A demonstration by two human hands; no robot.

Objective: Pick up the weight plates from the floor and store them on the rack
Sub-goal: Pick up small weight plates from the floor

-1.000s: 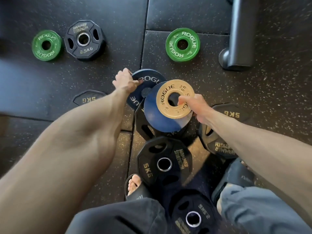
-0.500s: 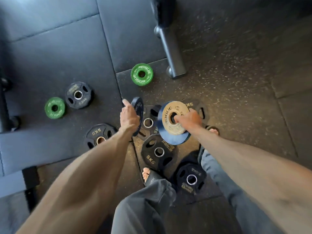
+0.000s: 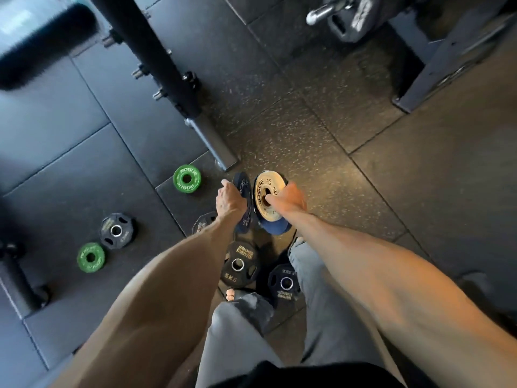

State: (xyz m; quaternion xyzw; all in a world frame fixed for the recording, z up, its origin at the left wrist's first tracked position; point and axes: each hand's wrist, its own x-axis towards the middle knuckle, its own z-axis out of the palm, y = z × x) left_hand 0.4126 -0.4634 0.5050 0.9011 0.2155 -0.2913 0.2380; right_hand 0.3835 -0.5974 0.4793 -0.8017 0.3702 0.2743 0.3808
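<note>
My left hand (image 3: 230, 201) grips a dark blue Rogue plate (image 3: 242, 189) by its rim, held on edge above the floor. My right hand (image 3: 288, 201) holds a tan Rogue plate (image 3: 264, 189) stacked on a blue plate (image 3: 275, 227), with a finger in the centre hole. On the floor lie two green Rogue plates (image 3: 187, 179) (image 3: 91, 257) and black Hammer Strength plates: a small one (image 3: 117, 231), a 5 kg one (image 3: 239, 264), another (image 3: 285, 282) by my right leg, and one (image 3: 202, 224) partly hidden under my left forearm.
A black upright with bolts and a grey foot (image 3: 212, 144) slants down just beyond the plates. A rack with a chrome peg (image 3: 321, 12) and hung plates stands at the top right. A dark roller (image 3: 19, 281) lies at the left edge. My legs and sandalled toes (image 3: 230, 294) are below.
I have risen and the view has pulled back and tilted up. Both hands lifted their plates off the floor pile; the rack at top right has come into view.
</note>
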